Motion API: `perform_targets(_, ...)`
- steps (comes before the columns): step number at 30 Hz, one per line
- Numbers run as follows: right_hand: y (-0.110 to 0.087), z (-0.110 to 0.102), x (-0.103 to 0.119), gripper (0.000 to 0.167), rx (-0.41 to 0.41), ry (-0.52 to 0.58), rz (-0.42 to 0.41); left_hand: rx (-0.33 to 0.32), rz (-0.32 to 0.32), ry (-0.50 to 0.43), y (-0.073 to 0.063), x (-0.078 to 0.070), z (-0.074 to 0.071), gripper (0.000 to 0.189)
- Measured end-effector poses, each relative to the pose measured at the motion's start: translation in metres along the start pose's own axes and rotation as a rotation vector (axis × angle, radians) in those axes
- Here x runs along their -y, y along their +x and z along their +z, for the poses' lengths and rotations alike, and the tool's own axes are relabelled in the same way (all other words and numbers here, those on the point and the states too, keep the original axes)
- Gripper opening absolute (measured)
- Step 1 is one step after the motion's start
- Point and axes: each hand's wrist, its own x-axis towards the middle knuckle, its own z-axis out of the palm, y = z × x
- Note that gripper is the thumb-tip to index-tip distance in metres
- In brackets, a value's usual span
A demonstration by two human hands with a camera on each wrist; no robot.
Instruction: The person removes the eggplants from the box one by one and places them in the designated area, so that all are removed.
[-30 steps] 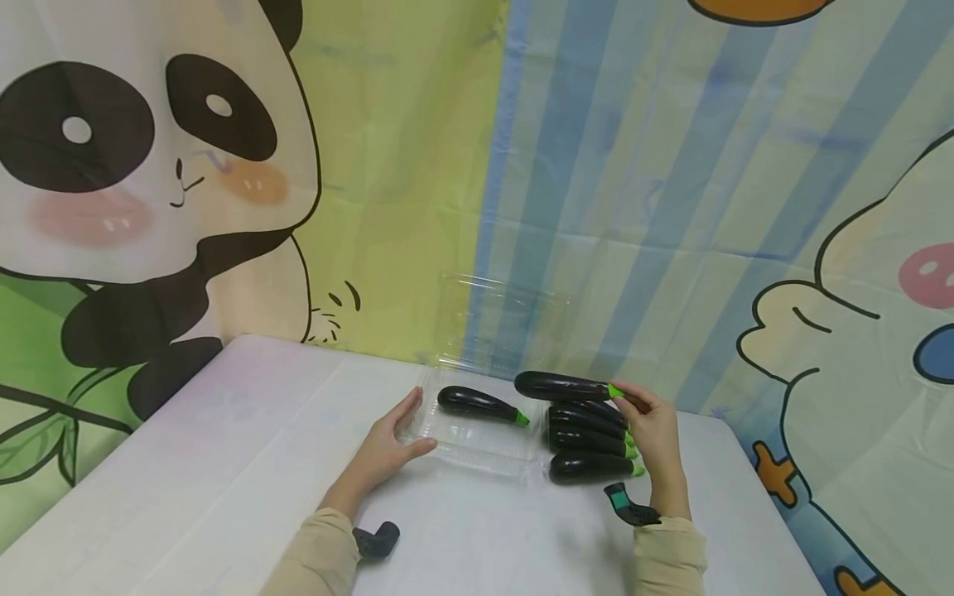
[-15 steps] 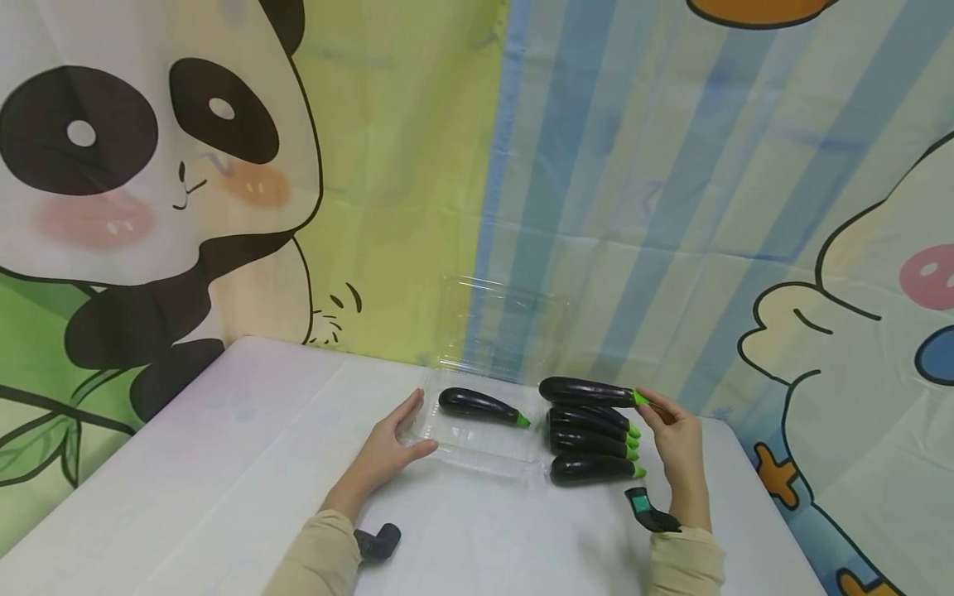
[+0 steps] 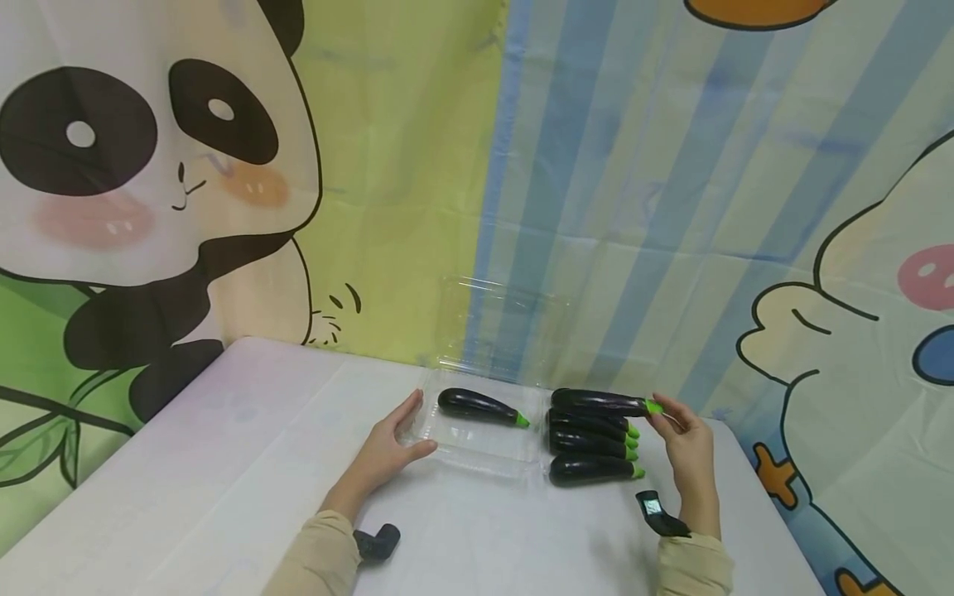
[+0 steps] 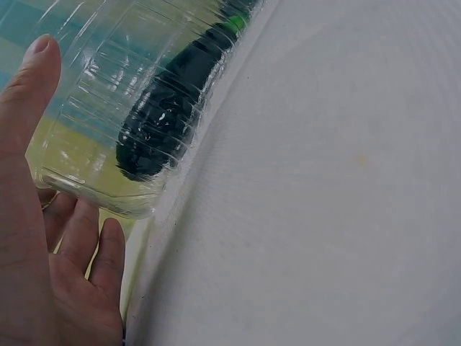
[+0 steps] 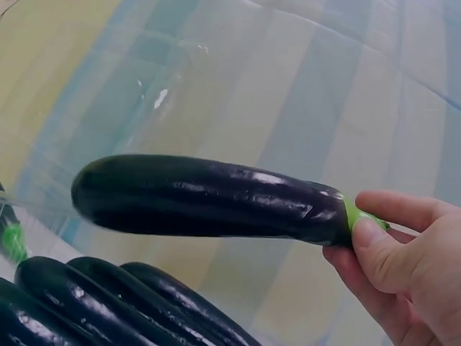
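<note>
My right hand point(image 3: 687, 447) pinches a glossy dark eggplant point(image 5: 209, 196) by its green stem end. In the right wrist view this eggplant lies level above several others point(image 5: 101, 306). In the head view it is just behind those eggplants point(image 3: 589, 441), which lie side by side right of a clear plastic container point(image 3: 477, 465). The container's lid point(image 3: 507, 327) stands up at the back. One eggplant point(image 3: 480, 406) lies inside, its stem to the right. My left hand point(image 3: 387, 447) rests against the container's left end, thumb and fingers spread; in the left wrist view the thumb point(image 4: 32, 90) overlaps the clear wall.
A white-covered table point(image 3: 246, 472) bears everything. A printed cloth backdrop point(image 3: 648, 207) with a panda and stripes hangs directly behind its far edge. Black wrist bands point(image 3: 378, 542) show at both sleeves.
My right hand has carried the held eggplant to the right and lower, from near the container's right edge to behind the eggplant row. The left hand and container have kept their place.
</note>
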Motion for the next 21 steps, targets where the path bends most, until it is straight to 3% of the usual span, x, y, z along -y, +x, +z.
perform_targets(7,0.001,-0.005,-0.015,0.029,0.025,0.018,0.014,0.000,-0.001,0.005,-0.001,-0.001,0.000,0.095)
perform_targets(15,0.004,-0.002,-0.029,0.024,-0.038,0.016,-0.007,0.000,-0.003,0.001,0.000,-0.001,0.000,0.096)
perform_targets(17,0.009,-0.003,-0.040,0.024,-0.059,0.030,-0.042,0.000,0.000,0.001,0.000,0.000,0.000,0.096)
perform_targets(21,0.027,-0.004,-0.073,0.021,-0.128,-0.061,-0.100,-0.002,-0.001,0.003,0.000,0.000,0.000,0.096)
